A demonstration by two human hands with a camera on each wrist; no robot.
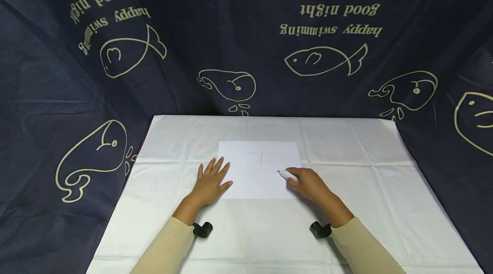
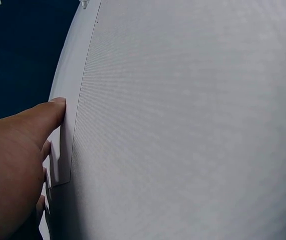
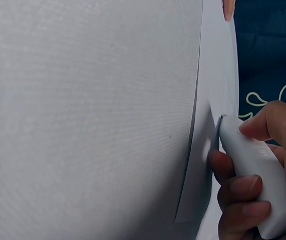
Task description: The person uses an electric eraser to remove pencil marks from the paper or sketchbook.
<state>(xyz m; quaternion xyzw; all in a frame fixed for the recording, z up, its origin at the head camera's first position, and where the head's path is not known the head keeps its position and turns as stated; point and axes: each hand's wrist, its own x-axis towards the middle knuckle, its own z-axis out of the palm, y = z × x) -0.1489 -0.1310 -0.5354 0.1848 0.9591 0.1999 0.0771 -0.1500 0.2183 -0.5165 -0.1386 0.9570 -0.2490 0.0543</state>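
A white sheet of paper (image 1: pixel 250 186) lies on the cloth-covered table, with faint grey strokes (image 1: pixel 261 162) near its middle. My left hand (image 1: pixel 208 186) rests on the paper's left edge with fingers spread; in the left wrist view its thumb (image 2: pixel 50 114) lies along the sheet. Over the right part of the paper, my right hand (image 1: pixel 310 184) grips a thick white correction pen (image 3: pixel 255 170) with a narrow metal tip. That tip points left and down at the paper; whether it touches is hard to tell. The fingers curl round the pen's body.
White cloth (image 1: pixel 265 235) with fold creases covers the table. Behind and beside it hangs a dark blue curtain (image 1: pixel 231 21) with fish and whale drawings. A small black wrist device sits at each cuff.
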